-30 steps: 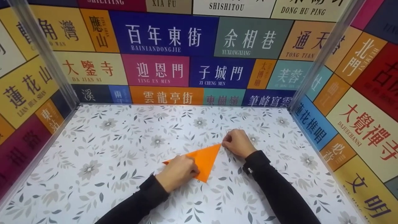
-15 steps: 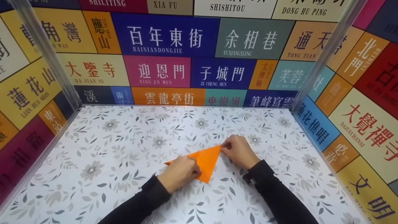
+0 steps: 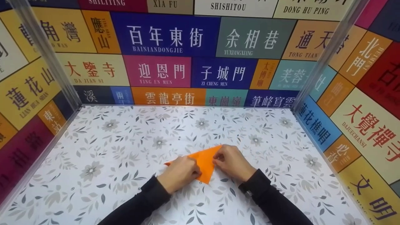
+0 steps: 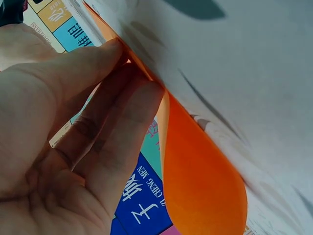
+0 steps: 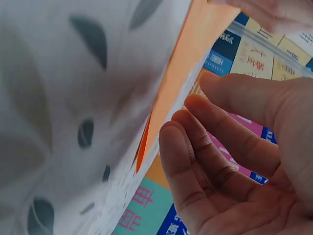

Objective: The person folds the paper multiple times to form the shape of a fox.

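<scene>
A sheet of orange paper (image 3: 204,162), folded into a triangular shape, lies on the flower-patterned table. My left hand (image 3: 180,174) covers its left part, with thumb and fingertips pressing it down. Beside these fingertips, the left wrist view shows the folded paper (image 4: 203,171) bulging in a rounded loop. At the paper's right edge, my right hand (image 3: 234,162) overlaps it in the head view. In the right wrist view, the thumb and loosely bent fingers of the right hand (image 5: 230,147) hold nothing, and the orange paper (image 5: 178,73) stretches away beyond them.
The white table (image 3: 125,193) has a grey leaf and flower print. Colourful panels with Chinese lettering stand around it, including a back wall (image 3: 165,34), a left wall (image 3: 28,84) and a right wall (image 3: 365,115).
My right hand has moved from beside the paper's upper right corner down and left, over its right edge. The left hand and the paper have stayed nearly in place.
</scene>
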A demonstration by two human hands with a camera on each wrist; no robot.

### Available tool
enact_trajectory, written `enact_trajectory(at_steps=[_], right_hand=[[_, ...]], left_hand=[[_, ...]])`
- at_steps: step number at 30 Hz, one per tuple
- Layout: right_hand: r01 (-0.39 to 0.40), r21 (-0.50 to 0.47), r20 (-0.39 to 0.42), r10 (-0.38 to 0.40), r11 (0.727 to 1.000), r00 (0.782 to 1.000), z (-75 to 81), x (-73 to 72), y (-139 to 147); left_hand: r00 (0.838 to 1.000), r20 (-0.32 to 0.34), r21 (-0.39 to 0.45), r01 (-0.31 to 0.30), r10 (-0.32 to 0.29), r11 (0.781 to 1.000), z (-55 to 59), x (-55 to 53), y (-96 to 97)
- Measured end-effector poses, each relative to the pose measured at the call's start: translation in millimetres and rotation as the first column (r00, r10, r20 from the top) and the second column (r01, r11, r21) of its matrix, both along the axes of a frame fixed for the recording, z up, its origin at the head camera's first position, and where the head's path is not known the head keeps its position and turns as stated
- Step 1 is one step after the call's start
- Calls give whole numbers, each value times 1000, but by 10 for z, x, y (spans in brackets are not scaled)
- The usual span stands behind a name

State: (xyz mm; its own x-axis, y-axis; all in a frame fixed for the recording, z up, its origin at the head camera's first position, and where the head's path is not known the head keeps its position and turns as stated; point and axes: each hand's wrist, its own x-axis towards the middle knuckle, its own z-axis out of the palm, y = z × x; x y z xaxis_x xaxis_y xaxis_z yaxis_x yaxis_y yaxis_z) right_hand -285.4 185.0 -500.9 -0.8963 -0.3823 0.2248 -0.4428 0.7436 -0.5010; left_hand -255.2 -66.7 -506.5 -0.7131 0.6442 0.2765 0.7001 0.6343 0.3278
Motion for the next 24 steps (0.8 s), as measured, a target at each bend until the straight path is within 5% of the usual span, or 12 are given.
enact_trajectory(at_steps=[13, 24], right_hand=[[-139, 74, -114, 147, 987, 983, -106, 89, -125], [-178, 86, -122, 187, 980, 975, -128, 118, -127]], left_hand=[[999, -34, 10, 6, -5, 1000, -1, 13, -2], [995, -93, 6, 21, -20, 1000, -20, 13, 0]])
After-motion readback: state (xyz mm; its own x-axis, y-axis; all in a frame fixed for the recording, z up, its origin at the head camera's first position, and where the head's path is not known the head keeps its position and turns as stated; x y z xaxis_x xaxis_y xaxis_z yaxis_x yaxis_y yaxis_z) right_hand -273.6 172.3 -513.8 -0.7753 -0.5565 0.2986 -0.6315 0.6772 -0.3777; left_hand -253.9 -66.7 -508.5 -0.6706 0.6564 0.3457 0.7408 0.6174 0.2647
